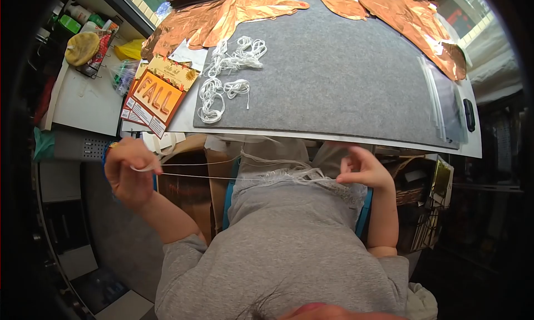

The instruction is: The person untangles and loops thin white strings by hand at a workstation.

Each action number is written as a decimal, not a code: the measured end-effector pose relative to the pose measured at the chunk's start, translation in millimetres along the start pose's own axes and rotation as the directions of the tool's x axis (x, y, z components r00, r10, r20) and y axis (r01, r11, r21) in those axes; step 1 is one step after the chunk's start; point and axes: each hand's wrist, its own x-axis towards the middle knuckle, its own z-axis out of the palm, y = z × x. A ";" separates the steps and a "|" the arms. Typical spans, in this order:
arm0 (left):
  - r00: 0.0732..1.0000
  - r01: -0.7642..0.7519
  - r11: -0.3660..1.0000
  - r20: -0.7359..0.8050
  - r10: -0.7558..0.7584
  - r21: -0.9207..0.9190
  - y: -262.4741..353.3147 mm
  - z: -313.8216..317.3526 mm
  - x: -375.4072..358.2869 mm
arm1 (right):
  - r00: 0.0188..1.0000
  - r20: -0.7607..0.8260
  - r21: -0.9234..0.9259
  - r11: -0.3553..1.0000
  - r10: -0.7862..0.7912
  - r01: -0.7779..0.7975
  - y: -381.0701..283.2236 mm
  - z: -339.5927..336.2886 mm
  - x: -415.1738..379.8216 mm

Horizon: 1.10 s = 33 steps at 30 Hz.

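White string (211,177) stretches in two strands across my lap, above the loose tangle (283,172) lying on my clothes. At its left end, my left hand (132,172) is closed with the strands looped round its fingers. On the other side, my right hand (364,170) pinches the string between thumb and finger, its other fingers curled. Several bundles of white string (236,56) lie on the grey felt mat (345,70), beyond both hands. Beside them are printed FALL packets (158,95), overlapping at the table's left edge.
Copper foil balloons (245,14) lie flat along the far edge, with another foil balloon (417,28) at the far right. Clear plastic sleeves (445,108) rest on the mat's right side. A side shelf (89,106) at left carries a yellow-brown round item (82,48).
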 end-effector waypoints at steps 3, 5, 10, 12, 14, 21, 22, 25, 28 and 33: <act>0.991 -0.008 0.997 -0.131 -0.002 -0.076 2.4 -15.1 -5.2 | 0.987 0.090 -0.052 0.991 0.131 -0.127 22.4 11.4 7.4; 0.985 -0.013 0.996 -0.172 -0.003 -0.089 4.7 -25.2 -8.0 | 0.975 0.158 -0.236 0.965 0.156 -0.116 28.5 15.7 14.4; 0.893 -0.216 0.957 -0.435 0.115 -0.191 28.7 -73.0 -8.8 | 0.939 0.028 -0.139 0.931 0.344 -0.337 26.2 -23.4 -5.6; 0.790 -0.295 0.954 -0.574 0.214 -0.051 42.8 -100.1 -15.3 | 0.934 -0.109 -0.131 0.927 0.340 -0.352 43.1 -66.2 -26.6; 0.656 -0.346 0.932 -0.684 0.319 0.103 50.3 -119.4 -22.8 | 0.847 -0.359 -0.269 0.826 0.392 -0.496 45.7 -92.7 -42.5; 0.462 -0.281 0.916 -0.796 0.391 0.286 31.5 -91.0 -24.8 | 0.759 -0.646 -0.760 0.170 -0.083 -0.627 76.0 -98.8 -62.6; 0.594 -0.175 0.976 -0.776 0.212 0.132 24.7 -52.7 -13.9 | 0.846 -0.513 -0.853 0.199 -0.145 -0.483 40.8 -58.6 -51.4; 0.892 0.127 0.934 -0.373 -0.254 -0.333 -10.3 25.6 -13.6 | 0.993 -0.117 -0.832 0.544 0.023 -0.111 -25.0 18.8 -6.1; 0.887 0.446 0.861 0.254 -0.386 -0.246 -16.0 108.4 -5.3 | 0.943 0.100 -0.256 0.908 -0.318 0.333 -57.5 91.7 29.2; 0.861 0.508 0.738 0.291 -0.417 -0.444 -28.7 141.6 -3.6 | 0.886 0.402 0.192 0.967 -0.232 0.166 -46.6 125.8 55.4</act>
